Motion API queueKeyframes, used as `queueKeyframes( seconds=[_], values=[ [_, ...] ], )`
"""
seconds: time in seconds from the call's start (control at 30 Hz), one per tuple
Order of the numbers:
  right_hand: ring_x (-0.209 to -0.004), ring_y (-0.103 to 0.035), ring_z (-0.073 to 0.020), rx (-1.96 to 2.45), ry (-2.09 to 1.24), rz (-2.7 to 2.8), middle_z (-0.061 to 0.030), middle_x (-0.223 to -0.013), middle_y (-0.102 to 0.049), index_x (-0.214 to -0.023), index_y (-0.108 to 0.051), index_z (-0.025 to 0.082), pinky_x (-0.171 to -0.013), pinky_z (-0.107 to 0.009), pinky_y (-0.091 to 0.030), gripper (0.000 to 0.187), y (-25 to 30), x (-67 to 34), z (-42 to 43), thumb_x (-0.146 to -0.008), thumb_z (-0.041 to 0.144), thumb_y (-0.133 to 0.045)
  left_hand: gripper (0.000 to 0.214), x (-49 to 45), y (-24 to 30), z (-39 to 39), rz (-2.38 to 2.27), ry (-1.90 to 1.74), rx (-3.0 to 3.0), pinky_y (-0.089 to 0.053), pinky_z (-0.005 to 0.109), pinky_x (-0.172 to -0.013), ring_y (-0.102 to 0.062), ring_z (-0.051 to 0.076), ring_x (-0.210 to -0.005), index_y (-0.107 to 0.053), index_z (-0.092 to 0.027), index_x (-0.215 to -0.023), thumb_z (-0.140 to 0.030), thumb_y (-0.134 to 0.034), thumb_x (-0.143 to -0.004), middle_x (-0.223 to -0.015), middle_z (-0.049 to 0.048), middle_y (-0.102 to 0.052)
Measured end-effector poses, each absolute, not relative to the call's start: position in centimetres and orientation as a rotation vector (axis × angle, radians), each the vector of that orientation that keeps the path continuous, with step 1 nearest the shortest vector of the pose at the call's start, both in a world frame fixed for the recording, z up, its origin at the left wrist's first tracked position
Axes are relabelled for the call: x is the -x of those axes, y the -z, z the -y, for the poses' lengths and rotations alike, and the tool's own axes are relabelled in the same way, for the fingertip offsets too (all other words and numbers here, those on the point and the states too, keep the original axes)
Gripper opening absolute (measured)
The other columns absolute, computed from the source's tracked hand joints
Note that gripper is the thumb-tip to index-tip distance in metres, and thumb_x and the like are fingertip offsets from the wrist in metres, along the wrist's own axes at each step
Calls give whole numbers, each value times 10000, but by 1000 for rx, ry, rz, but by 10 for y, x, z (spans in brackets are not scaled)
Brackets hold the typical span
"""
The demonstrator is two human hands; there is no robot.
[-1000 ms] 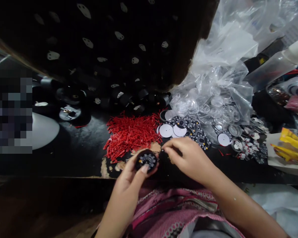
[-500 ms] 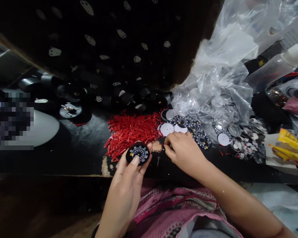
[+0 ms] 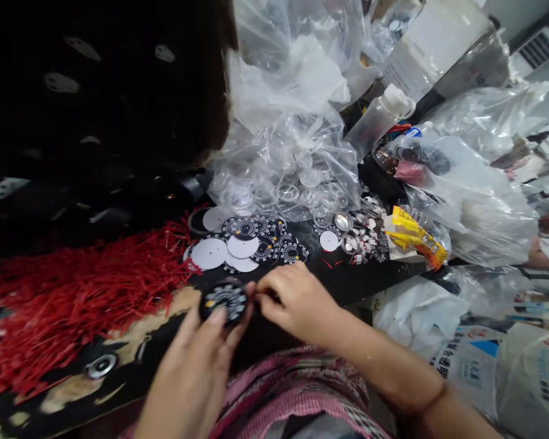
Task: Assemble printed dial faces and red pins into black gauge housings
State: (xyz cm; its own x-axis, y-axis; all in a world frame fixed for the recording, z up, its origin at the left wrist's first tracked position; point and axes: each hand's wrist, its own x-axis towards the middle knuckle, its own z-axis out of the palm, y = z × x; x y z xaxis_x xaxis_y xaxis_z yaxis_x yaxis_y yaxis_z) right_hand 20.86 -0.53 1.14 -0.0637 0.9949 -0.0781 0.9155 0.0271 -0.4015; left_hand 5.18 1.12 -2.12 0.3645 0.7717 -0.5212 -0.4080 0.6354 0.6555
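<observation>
A round black gauge (image 3: 225, 302) with white markings and a small yellow mark rests in my left hand (image 3: 196, 353), its thumb on the dial face. My right hand (image 3: 297, 302) is beside the gauge's right edge, thumb and fingertips pinched together. Whatever those fingertips hold is too small and blurred to make out. Just beyond my hands lies a group of printed black dial discs (image 3: 291, 251), some turned white side up. A large heap of thin red pointers (image 3: 82, 286) spreads over the bench to the left.
Behind the dials sits a plastic bag of clear round covers (image 3: 297, 177). Small metal parts (image 3: 368, 235) and a yellow wrapper (image 3: 418, 238) lie to the right. A metal ring (image 3: 102, 366) is near the bench's front edge. Black housings (image 3: 105, 177) are stacked at back left.
The view has swung to the right, bringing more bags into sight. My right hand has come closer to the gauge, which stays in my left hand.
</observation>
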Motion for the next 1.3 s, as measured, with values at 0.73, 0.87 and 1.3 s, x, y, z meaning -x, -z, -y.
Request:
queueKeyframes(
  seconds=[0.73,0.87,1.3],
  values=[
    [-723,-551,-117,1727,-824,1773,20,-777,-642,-797,-608,189,-702,-260,-371,126,-32,-194,-8,-920,206,-628,230,-30,-2,-14,-894,-982,-463,-504,404,-1044,-647,264,-1187,-734,-248,-1076,-332,-659,-875,-1161,62,-754],
    [-781,-566,-138,1586,-675,1893,-5,-795,-649,-803,-617,178,-785,-296,-366,189,-37,-191,-10,-970,251,-568,224,-21,-2,-25,-915,-1042,-457,-536,395,-1001,-694,259,-1104,-731,-197,-1047,-329,-631,-896,-1112,95,-765],
    [-786,-551,-146,1676,-736,1977,-15,-837,-639,-844,-603,168,-746,-281,-350,149,-42,-171,-20,-973,196,-533,326,-21,20,-25,-997,-898,-837,-453,314,-1065,-623,177,-1185,-632,-348,-1236,-337,-640,-910,-1254,-17,-676]
  ],
)
